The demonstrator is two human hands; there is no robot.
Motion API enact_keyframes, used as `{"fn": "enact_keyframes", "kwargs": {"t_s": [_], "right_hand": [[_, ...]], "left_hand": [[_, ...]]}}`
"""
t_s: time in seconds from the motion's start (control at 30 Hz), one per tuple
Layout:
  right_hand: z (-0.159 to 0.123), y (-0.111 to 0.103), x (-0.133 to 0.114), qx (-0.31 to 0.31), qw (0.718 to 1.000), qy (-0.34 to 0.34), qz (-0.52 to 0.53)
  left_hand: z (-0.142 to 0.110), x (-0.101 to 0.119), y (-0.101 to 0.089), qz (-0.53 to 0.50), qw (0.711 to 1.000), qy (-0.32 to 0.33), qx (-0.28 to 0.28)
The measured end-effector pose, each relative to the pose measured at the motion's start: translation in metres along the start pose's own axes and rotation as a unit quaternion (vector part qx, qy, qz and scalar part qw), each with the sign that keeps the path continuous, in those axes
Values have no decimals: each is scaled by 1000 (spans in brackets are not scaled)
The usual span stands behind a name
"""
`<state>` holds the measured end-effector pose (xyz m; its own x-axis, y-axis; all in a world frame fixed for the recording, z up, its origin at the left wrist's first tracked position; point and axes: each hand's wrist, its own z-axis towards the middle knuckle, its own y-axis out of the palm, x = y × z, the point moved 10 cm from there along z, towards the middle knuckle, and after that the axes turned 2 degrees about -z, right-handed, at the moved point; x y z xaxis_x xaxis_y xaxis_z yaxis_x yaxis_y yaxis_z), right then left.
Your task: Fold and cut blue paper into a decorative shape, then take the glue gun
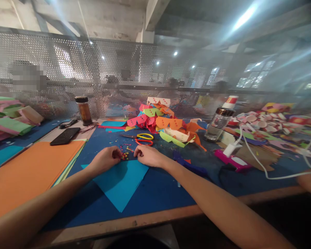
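Curled in at the fingertips, my left hand rests by the far left edge of a blue paper sheet turned with one corner toward me. My right hand is pinched closed at the sheet's far right side. Between them lies a scatter of tiny coloured paper bits, mostly red and yellow. Whatever either set of fingers grips is too small or hidden to name. Just beyond my right hand are scissors with yellow and red-orange handles.
Cut paper eye masks are heaped behind the scissors. Orange sheets and a phone lie left. A brown bottle and a clear bottle stand upright. Right is a pink power strip with a white cable.
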<state>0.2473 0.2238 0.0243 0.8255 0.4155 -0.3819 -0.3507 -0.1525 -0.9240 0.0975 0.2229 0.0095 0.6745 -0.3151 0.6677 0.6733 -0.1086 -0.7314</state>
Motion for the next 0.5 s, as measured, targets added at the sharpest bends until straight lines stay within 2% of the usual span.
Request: {"fn": "enact_keyframes", "kwargs": {"t_s": [0.23, 0.5], "right_hand": [[3, 3, 7, -4, 1000, -7, 9], [4, 4, 10, -11, 1000, -2, 18]], "left_hand": [[-3, -14, -10, -15, 1000, -3, 3], [-15, -25, -31, -10, 1000, -19, 12]]}}
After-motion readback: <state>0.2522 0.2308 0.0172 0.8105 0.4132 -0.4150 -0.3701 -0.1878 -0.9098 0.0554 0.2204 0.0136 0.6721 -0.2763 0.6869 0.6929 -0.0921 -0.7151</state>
